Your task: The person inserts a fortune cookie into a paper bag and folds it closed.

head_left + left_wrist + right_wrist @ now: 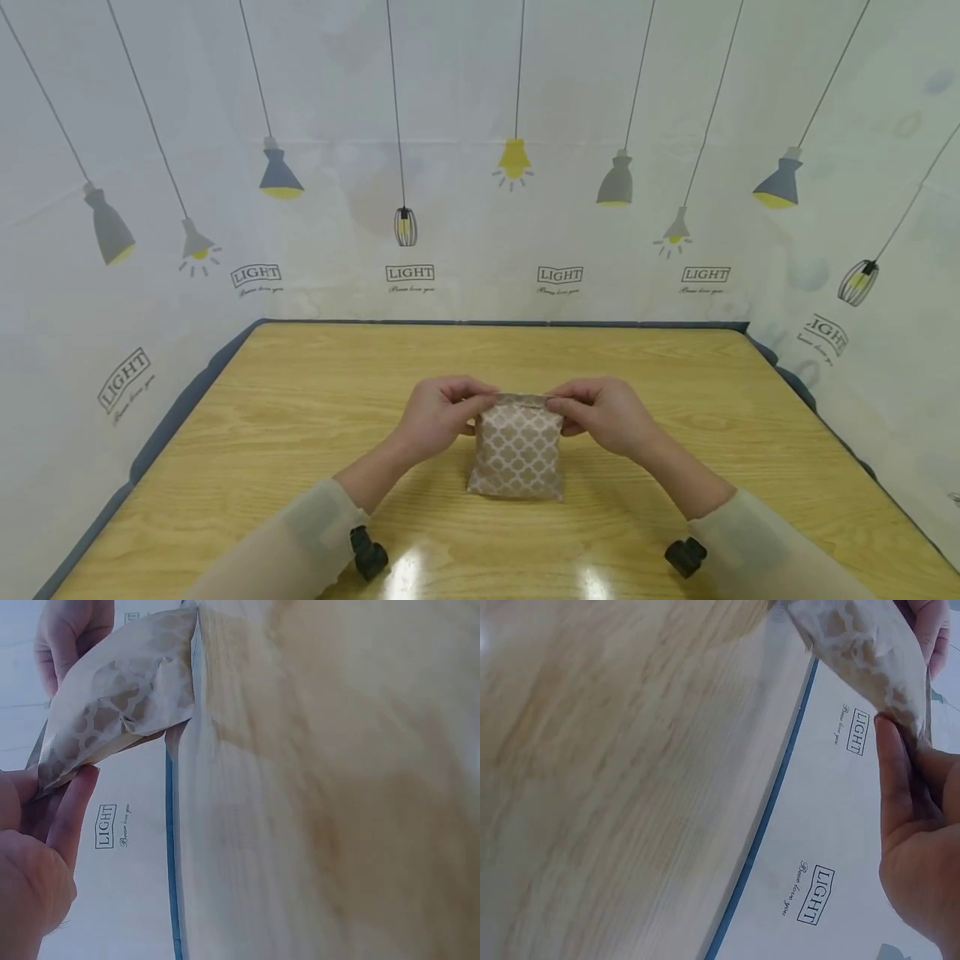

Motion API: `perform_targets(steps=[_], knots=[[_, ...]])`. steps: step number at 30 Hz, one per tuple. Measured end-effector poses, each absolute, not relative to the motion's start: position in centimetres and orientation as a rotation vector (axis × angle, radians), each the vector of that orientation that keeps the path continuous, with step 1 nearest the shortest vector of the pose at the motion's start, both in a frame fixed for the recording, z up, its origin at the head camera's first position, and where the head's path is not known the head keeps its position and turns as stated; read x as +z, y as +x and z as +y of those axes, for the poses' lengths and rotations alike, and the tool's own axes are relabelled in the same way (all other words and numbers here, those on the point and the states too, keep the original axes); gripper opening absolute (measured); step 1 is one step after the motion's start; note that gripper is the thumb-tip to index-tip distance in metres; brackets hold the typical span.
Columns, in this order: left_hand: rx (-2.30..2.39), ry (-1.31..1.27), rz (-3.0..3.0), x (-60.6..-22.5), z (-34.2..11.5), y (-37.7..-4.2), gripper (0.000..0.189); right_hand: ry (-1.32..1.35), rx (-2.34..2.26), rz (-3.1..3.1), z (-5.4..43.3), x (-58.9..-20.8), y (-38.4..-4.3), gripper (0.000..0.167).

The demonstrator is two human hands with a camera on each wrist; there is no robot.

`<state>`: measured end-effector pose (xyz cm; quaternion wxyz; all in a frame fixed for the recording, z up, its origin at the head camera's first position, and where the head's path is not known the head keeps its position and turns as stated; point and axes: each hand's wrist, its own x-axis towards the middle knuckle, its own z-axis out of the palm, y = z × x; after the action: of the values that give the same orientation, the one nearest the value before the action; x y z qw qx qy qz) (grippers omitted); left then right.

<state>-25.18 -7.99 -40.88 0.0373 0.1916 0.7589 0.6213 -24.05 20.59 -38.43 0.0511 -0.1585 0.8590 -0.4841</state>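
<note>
A small brown paper bag (517, 454) with a white lattice print stands upright at the middle of the table, its top edge folded over. My left hand (446, 417) pinches the upper left corner between thumb and fingers. At the opposite corner, my right hand (603, 417) pinches the bag the same way. The left wrist view shows the bag (139, 690) bulging, its bottom edge at the tabletop. In the right wrist view, the right hand's fingers (892, 765) lie behind the bag's side. Whatever is inside the bag is hidden.
The wood-grain table (337, 358) spreads out around the bag. A pale wall sheet (465, 100) printed with hanging lamps encloses the back and both sides. Black wrist cameras (369, 552) sit at both sleeves, near the front.
</note>
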Motion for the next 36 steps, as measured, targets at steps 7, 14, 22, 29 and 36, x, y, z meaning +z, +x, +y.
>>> perform_targets(steps=[7,14,22,29,36], knots=[[1.909,0.608,2.278,-40.9,-8.0,-25.3,0.021,-0.480,-1.484,2.661,20.5,-38.3,-23.9,0.021],[1.903,0.541,2.286,-41.0,-8.7,-25.3,0.020,-0.459,-1.544,2.568,21.0,-38.4,-23.9,0.027],[2.026,0.472,2.336,-41.0,-8.7,-25.5,0.009,-0.399,-1.674,2.505,21.2,-38.3,-24.0,0.021],[1.997,0.474,2.320,-41.1,-8.5,-25.8,0.006,-0.413,-1.576,2.598,21.1,-38.1,-24.5,0.016],[1.943,0.465,2.336,-41.0,-8.3,-26.0,0.004,-0.531,-1.520,2.619,21.0,-38.4,-25.2,0.029]])
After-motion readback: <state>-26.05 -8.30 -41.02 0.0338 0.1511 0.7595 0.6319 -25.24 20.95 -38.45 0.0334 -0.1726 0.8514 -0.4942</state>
